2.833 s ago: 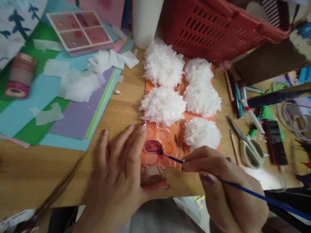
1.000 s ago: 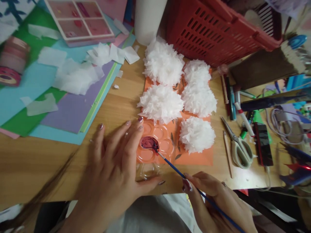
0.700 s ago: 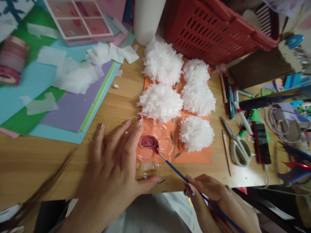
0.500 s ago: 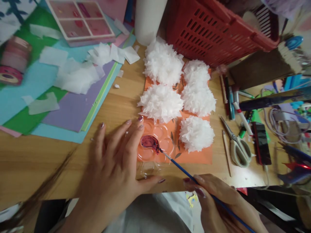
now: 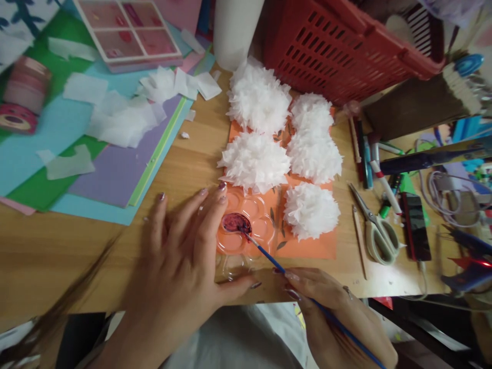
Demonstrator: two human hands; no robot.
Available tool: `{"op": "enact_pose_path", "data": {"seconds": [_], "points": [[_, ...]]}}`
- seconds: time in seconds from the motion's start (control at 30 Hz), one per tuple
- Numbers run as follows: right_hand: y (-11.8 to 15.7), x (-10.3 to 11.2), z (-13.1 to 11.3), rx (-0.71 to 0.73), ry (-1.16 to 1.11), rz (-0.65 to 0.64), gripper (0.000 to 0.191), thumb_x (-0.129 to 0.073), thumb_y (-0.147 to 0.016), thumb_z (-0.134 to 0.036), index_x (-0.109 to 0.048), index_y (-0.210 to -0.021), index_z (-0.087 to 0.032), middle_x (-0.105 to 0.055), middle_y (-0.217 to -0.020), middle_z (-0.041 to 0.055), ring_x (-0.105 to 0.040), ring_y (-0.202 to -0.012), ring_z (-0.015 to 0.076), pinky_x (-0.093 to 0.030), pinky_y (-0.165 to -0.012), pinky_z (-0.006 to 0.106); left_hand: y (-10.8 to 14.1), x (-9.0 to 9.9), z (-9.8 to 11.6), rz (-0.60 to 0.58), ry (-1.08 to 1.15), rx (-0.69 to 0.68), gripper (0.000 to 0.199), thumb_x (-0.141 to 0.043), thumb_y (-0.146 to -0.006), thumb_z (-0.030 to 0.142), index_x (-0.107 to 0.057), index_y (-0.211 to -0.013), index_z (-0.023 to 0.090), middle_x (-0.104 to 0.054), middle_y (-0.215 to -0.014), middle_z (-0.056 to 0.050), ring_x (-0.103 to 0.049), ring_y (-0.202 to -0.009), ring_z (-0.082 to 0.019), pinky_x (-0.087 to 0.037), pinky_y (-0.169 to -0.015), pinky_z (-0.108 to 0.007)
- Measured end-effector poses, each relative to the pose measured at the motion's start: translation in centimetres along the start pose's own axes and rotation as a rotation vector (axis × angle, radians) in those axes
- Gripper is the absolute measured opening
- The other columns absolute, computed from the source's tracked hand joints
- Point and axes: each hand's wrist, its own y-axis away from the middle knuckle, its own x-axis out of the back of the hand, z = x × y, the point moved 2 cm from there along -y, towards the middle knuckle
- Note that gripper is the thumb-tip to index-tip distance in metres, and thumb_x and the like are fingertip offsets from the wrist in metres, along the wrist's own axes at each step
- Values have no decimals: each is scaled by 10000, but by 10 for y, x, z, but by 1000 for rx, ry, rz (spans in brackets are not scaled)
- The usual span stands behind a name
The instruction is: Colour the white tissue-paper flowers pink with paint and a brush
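Observation:
My right hand (image 5: 326,302) pinches a blue paintbrush (image 5: 271,260), its bristles in the dark red paint (image 5: 235,223) of a clear plastic palette (image 5: 265,231). Spread beside that palette, my left hand (image 5: 188,251) rests its fingertips at the left rim, with the thumb near the lower edge. Beneath the palette lies orange paper (image 5: 315,250) with dark painted leaves. Several fluffy white tissue-paper pompoms (image 5: 255,161) sit on the paper, above and to the right of the palette.
Coloured paper sheets (image 5: 111,177) with white tissue pieces (image 5: 119,118) cover the left side, along with a divided box (image 5: 130,31) and tape rolls (image 5: 25,95). A red basket (image 5: 326,48) stands at the back. Scissors (image 5: 378,230), a phone (image 5: 415,225) and pens lie right.
My right hand has moved left and slightly up, bringing the brush tip from the paint's right edge further into it. My left hand stays in place.

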Motion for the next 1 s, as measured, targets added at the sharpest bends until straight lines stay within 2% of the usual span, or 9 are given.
{"op": "enact_pose_path", "data": {"seconds": [0.17, 0.33, 0.43, 0.5, 0.57, 0.73, 0.9, 1.0], "points": [[0, 4, -3, -16, 40, -22, 208, -653, -872, -40, -729, -986, -196, -782, -914, -12, -752, -817, 113, -612, -762, 176, 0, 0, 0, -5, 3, -5, 934, -721, -804, 501, -271, -1515, 95, -565, -1436, -214, -538, -1323, -370, -248, -1201, -639], [1, 10, -5, -2, 30, -24, 238, -666, -834, 8, -739, -950, -187, -781, -883, 4, -761, -793, 148, -626, -667, 212, 0, 0, 1, -4, -3, -3, 937, -735, -795, 478, -273, -1511, 87, -559, -1441, -215, -529, -1333, -368, -244, -1207, -632], [1, 7, -6, -36, -28, 78, 264, -674, -819, 18, -746, -959, -194, -774, -851, -2, -751, -770, 147, -610, -599, 210, -1, -1, 1, -6, -4, -3, 952, -738, -792, 490, -261, -1518, 99, -551, -1450, -212, -531, -1331, -368, -248, -1204, -631], [3, 2, -5, -80, -52, 181, 270, -695, -815, -3, -753, -985, -205, -776, -845, -8, -746, -760, 145, -608, -611, 218, -1, 0, 0, -6, -9, -9, 957, -728, -795, 516, -261, -1519, 99, -553, -1448, -214, -534, -1327, -368, -248, -1204, -628], [7, -3, -2, -123, -57, 219, 284, -725, -805, -22, -757, -1008, -217, -786, -859, -6, -750, -752, 155, -617, -636, 239, -1, 0, 0, -1, -21, -22, 954, -718, -802, 534, -269, -1513, 82, -557, -1440, -224, -539, -1320, -369, -249, -1203, -626], [18, -4, 7, -166, 16, 176, 287, -740, -798, -24, -762, -1007, -220, -795, -886, 13, -753, -743, 172, -627, -681, 273, -1, 1, 0, -6, -24, -22, 948, -712, -811, 529, -262, -1517, 86, -551, -1450, -217, -532, -1329, -363, -245, -1204, -627], [19, 2, 5, -74, 94, 105, 263, -740, -792, -26, -751, -987, -203, -794, -861, 13, -762, -737, 175, -641, -654, 262, 0, 0, -1, -32, -8, -2, 970, -718, -803, 534, -242, -1527, 100, -536, -1464, -214, -510, -1349, -364, -227, -1214, -632], [16, 1, 4, -26, 96, 107, 288, -718, -791, -1, -745, -992, -205, -795, -854, 8, -762, -718, 172, -644, -637, 258, 1, 1, -1, -34, -7, -3, 981, -720, -801, 536, -222, -1536, 119, -533, -1467, -211, -504, -1356, -365, -218, -1219, -631]]}}
